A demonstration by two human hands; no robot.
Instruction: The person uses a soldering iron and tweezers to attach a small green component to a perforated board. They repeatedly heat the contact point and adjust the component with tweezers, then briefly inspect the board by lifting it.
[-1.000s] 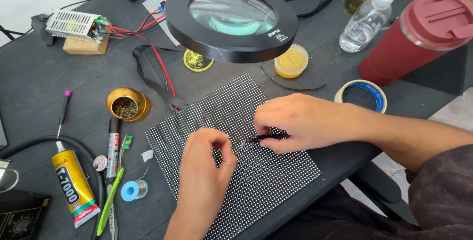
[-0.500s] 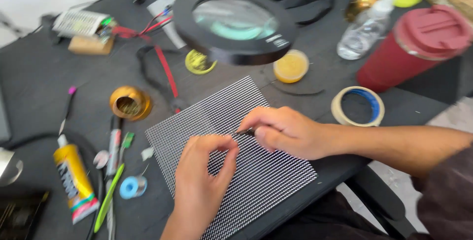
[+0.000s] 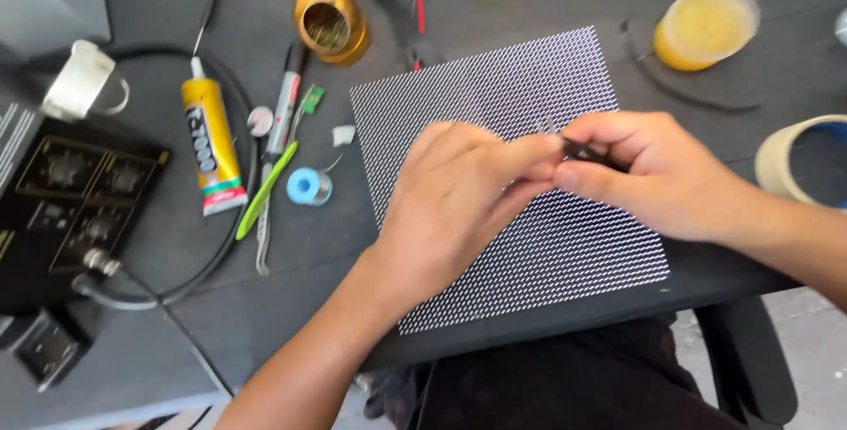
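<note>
A slim black tweezers [image 3: 589, 153] is pinched in the right hand [image 3: 657, 174], its metal tips met by the closed fingertips of the left hand [image 3: 459, 205], over the finely dotted square panel [image 3: 494, 95] at centre, with a yellow-filled round tub [image 3: 706, 24] at two o'clock.

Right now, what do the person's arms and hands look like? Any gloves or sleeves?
No gloves: both the left hand and the right hand are bare. No rings, watch or bracelets show. Both forearms are uncovered too, with no sleeve in view.
</note>
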